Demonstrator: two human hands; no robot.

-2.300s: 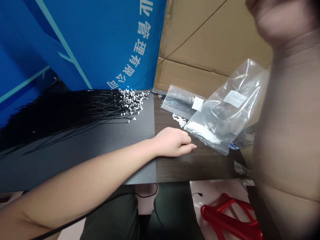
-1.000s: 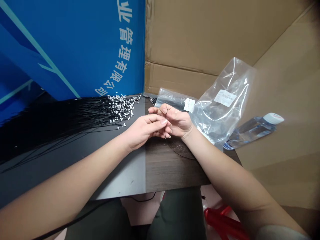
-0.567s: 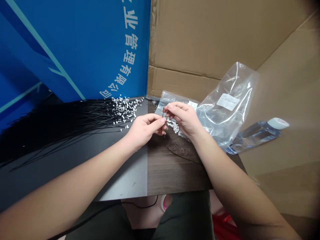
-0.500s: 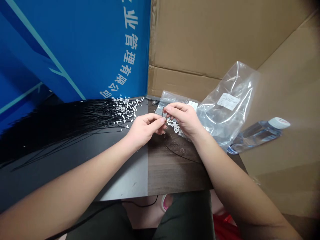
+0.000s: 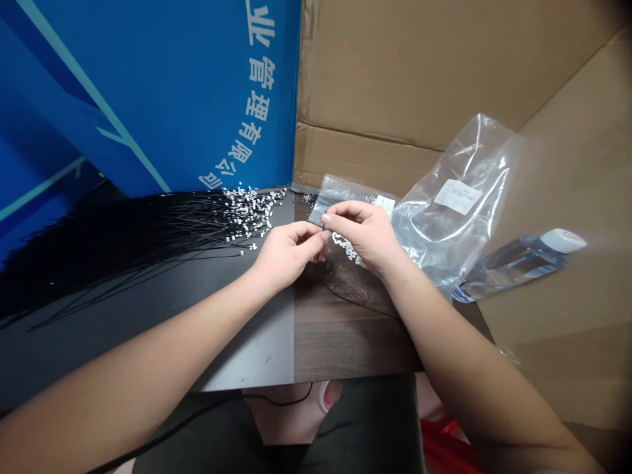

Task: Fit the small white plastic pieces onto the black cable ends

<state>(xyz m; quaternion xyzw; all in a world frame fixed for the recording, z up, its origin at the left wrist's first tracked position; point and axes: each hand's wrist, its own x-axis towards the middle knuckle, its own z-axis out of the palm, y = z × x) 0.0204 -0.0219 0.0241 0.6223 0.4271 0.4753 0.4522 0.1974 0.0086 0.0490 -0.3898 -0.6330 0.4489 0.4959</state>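
Between the fingertips of both hands, over the table, is a thin black wire [image 5: 324,222]. My left hand [image 5: 291,252] pinches it between thumb and fingers. Just above and to the right, my right hand [image 5: 363,230] pinches its upper part, so only a short length shows between them. The wire's tip is too small to make out. Beneath my right hand lies a pile of small white connector housings [image 5: 345,247], partly covered. Tiny clear bits [image 5: 353,288] are scattered on the wood nearer to me, beside a loose curved black wire [image 5: 360,305].
At left a large bundle of black wires [image 5: 138,227] ends in white connectors [image 5: 247,207]. Behind my hands is a small clear bag [image 5: 340,187]; right of it, a large labelled plastic bag [image 5: 444,227]. A water bottle [image 5: 523,263] lies farther right. A blue panel [image 5: 187,85] and cardboard [image 5: 375,72] stand behind.
My right fingertips have come down the wire toward my left thumb, and less wire shows above the left hand. The view has shifted slightly; the left hand keeps its pinch.
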